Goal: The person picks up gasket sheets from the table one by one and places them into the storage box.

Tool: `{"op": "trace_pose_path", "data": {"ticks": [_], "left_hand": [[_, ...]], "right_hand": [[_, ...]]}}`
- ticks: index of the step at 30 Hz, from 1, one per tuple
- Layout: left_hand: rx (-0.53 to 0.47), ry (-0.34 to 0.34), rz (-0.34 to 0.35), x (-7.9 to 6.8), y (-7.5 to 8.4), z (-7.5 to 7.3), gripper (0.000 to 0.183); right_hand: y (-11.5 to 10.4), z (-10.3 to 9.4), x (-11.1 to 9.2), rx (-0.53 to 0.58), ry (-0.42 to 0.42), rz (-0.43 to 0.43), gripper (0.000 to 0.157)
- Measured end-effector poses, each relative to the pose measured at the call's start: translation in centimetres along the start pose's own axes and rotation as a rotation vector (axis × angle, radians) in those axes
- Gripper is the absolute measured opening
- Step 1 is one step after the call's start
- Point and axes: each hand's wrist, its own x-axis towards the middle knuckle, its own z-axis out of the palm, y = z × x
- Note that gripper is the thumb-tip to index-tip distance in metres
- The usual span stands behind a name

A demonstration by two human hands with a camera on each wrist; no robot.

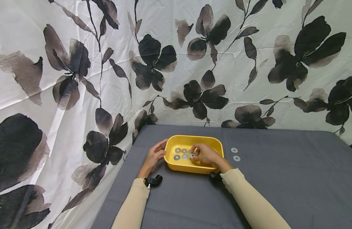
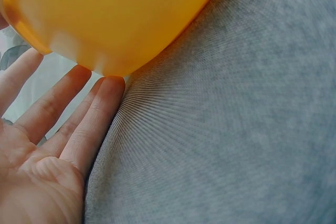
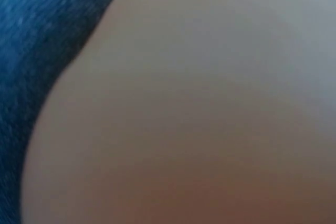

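A yellow rectangular tray [image 1: 190, 169] sits on the grey tabletop, holding several flat metal washers [image 1: 185, 156] in two rows. My left hand [image 1: 154, 156] rests at the tray's left end; in the left wrist view its fairly straight fingers [image 2: 79, 124] touch the outer wall with their tips. Reaching over the tray's right side, my right hand [image 1: 205, 154] has its fingers bent down inside, pinching a washer [image 1: 192, 155] at the right end of the rows. Blurred skin fills most of the right wrist view, which hides the fingertips there.
Two more washers, a far one [image 1: 234, 150] and a nearer one [image 1: 236, 158], lie on the grey cloth [image 1: 279, 178] just right of the tray. A white curtain with dark flowers [image 1: 199, 98] hangs behind the table and along its left side.
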Motion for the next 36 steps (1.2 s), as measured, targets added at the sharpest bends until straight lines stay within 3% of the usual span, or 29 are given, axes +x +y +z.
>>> {"op": "trace_pose_path", "data": {"ticks": [12,19,23,28,36], "left_hand": [[0.000,0.000,-0.001,0.1,-0.1,-0.1,0.057],[0.005,0.000,-0.006,0.2,-0.1,-0.1,0.058],[0.009,0.000,-0.009,0.2,-0.1,-0.1,0.058],[0.007,-0.001,-0.004,0.2,-0.1,-0.1,0.058],[0.010,-0.005,0.003,0.2,-0.1,0.0,0.057]], "right_hand": [[0.1,0.2,0.3,-0.014,0.022,0.008,0.023],[-0.3,-0.3,-0.1,0.088,0.173,-0.080,0.013],[-0.9,-1.6,-1.0,0.114,0.250,-0.133,0.010],[-0.8,-3.7,-2.8,0.081,0.310,-0.124,0.008],[2.2,-7.2,-5.3,0.093,0.380,-0.053,0.015]]}}
